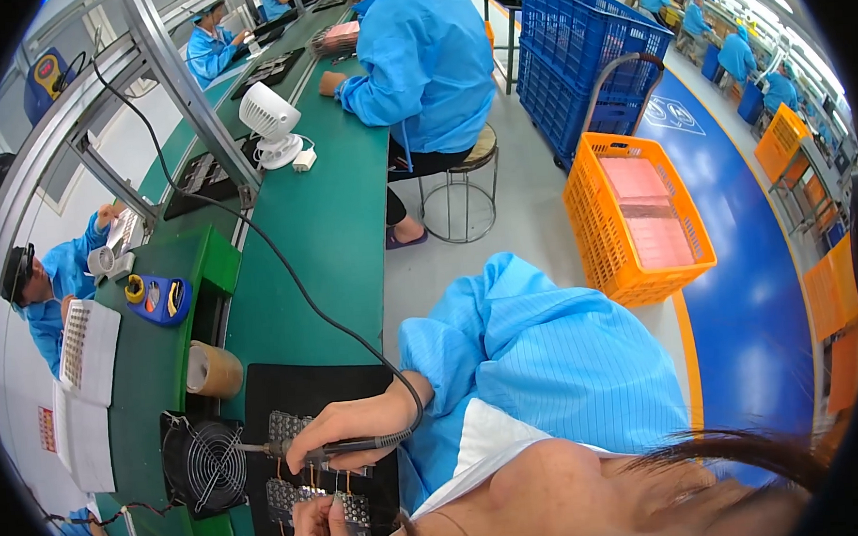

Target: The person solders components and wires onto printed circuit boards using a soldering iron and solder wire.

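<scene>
Nearest the lens: dark hair strands (740, 455), with one white collar (491, 439) and one blue striped sleeve (551, 368) of the wearer.

Right hand (360, 429), one: fingers wrapped around the dark handle of one soldering iron (370, 445), its metal end pointing left toward the fan guard.
Left hand (324, 531), one: thumb and fingertips drawn close together over the boards; whether they grip anything cannot be told.
Boards (291, 497), dotted, at least two: on one black mat (280, 381), beneath and beside both hands, partly hidden.
Black fan (206, 464), one, round wire guard: just left of the mat.
Tan cylindrical container (213, 369), one: beyond the fan.
Blue tool holder (159, 299), one.
Black cable (293, 261), one: arching from the iron's handle across the green bench (320, 225).
White desk fan (269, 121), one.
Seated co-worker (428, 64), one, on one round stool (460, 208).
Orange crate (633, 282), one: two pink stacks (655, 222) inside.
Blue crates (583, 66), two, stacked.
</scene>
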Available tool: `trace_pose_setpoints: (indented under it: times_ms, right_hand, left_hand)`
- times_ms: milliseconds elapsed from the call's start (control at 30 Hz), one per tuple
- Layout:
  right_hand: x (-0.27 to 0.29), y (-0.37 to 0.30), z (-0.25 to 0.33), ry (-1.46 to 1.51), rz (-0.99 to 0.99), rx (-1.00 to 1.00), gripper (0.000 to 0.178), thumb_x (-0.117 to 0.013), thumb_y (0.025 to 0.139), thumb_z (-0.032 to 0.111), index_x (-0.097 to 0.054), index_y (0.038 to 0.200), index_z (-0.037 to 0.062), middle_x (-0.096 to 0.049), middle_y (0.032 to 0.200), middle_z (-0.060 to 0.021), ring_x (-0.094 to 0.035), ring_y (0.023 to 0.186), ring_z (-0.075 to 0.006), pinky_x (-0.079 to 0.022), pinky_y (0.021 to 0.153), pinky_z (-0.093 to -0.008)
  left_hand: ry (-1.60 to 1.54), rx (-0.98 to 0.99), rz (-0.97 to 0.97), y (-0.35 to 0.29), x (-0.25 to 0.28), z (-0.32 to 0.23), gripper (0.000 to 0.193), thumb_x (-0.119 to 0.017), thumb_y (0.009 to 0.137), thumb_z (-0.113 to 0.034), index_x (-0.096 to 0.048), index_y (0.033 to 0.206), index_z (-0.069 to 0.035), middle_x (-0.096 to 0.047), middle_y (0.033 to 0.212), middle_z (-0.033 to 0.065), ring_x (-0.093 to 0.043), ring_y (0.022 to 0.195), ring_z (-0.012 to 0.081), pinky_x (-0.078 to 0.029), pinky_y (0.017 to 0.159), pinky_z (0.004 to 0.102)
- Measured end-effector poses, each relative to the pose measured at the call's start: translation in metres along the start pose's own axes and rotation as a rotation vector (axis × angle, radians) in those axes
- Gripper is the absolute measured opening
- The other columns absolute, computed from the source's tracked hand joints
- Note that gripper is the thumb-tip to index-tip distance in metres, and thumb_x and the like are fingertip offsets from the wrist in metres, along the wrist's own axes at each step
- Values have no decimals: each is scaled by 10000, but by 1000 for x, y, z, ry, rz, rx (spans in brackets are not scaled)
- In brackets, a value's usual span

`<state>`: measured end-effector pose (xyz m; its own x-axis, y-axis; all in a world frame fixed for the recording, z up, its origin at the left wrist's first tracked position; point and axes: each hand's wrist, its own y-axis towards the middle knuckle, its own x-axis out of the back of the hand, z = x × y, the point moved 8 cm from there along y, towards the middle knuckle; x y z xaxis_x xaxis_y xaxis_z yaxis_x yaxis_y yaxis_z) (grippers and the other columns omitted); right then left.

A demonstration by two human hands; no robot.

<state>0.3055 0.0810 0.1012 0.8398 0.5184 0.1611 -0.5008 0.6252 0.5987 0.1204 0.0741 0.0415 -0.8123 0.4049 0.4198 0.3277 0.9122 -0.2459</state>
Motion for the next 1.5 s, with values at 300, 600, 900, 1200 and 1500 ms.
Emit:
trace_pose_setpoints:
  times_ms: [300, 600, 900, 1200, 1500]
  right_hand:
    - [-6, -1, -8, 152, 54, -116, 426, -440, 821, -85, -462, 1242, -24, -582, 1038, -130, -629, 582, -150, -525, 509, -262]
    - [-6, -5, -7, 172, 41, -123, 426, -427, 819, -95, -459, 1237, -27, -581, 1037, -121, -624, 581, -137, -525, 510, -253]
    - [-8, 0, -5, 104, 20, -40, 391, -427, 852, -78, -458, 1239, -36, -583, 1058, -138, -643, 602, -154, -531, 539, -271]
    - [-5, 0, -5, 47, -7, 34, 398, -451, 854, -77, -474, 1249, -38, -577, 1083, -150, -653, 631, -176, -528, 561, -294]
    - [-4, -2, -6, -18, -23, 72, 412, -485, 846, -70, -481, 1257, -40, -577, 1089, -156, -651, 638, -182, -523, 572, -293]
  left_hand:
    - [1226, -1265, 105, -31, -20, -37, 116, -614, 921, -45, -649, 1005, 26, -583, 976, 73, -557, 835, 135, -462, 736, 243]
    - [1265, -1355, 156, -33, -23, -43, 119, -625, 915, -72, -643, 986, 22, -585, 1002, 85, -566, 850, 158, -472, 756, 264]
    - [1291, -1450, 32, -35, -15, -43, 79, -651, 889, -44, -651, 942, 14, -601, 920, 85, -558, 829, 177, -461, 745, 271]
    - [1341, -1452, -34, -31, -14, -34, 66, -660, 880, -28, -652, 940, -1, -601, 927, 91, -564, 855, 200, -465, 760, 290]
    - [1387, -1410, -51, -31, -10, -24, 91, -662, 881, -29, -663, 971, -12, -609, 990, 108, -577, 901, 221, -476, 775, 301]
